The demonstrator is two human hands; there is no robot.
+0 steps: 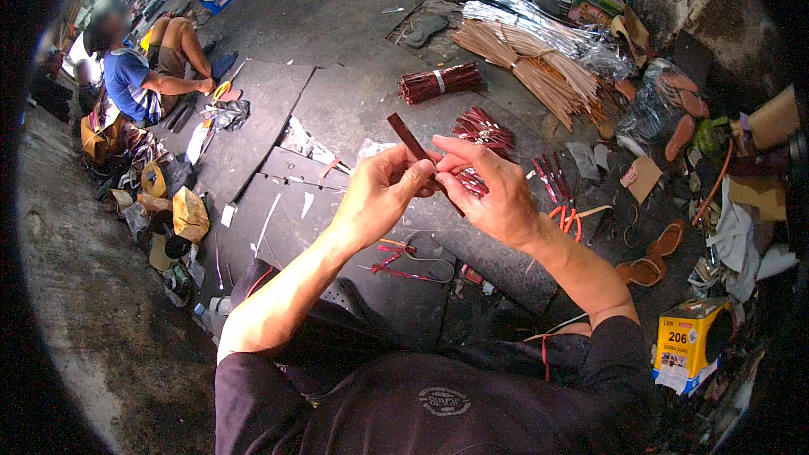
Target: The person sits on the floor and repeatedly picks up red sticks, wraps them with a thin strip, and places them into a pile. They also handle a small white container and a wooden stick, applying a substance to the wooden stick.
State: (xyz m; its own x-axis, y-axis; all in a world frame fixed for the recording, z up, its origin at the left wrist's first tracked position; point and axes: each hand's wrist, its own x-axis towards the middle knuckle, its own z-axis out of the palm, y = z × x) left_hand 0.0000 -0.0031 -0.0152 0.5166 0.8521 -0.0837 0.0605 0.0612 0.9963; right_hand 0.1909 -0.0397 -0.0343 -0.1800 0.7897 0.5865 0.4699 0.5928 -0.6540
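A dark reddish-brown strip [407, 136] slants between my two hands, raised above the floor. My left hand [383, 190] pinches it with thumb and fingers near its middle. My right hand [493, 190] meets it there, thumb and fingertips closed on the same strip, whose lower end pokes out beneath. Behind the right hand, partly covered by it, lies a bundle of glossy dark red strips [484, 131]. Farther off rests a second red bundle [440, 82] with a pale band around it. Orange-handled scissors [566, 221] lie just right of my right hand, partly hidden.
A big sheaf of tan strips [531, 67] lies at the far right, beside silvery strips [539, 13]. Brown sandals [653, 257] and a yellow can [693, 341] are at right. Another person [135, 84] sits at far left. Crumpled bags [190, 213] line the left wall.
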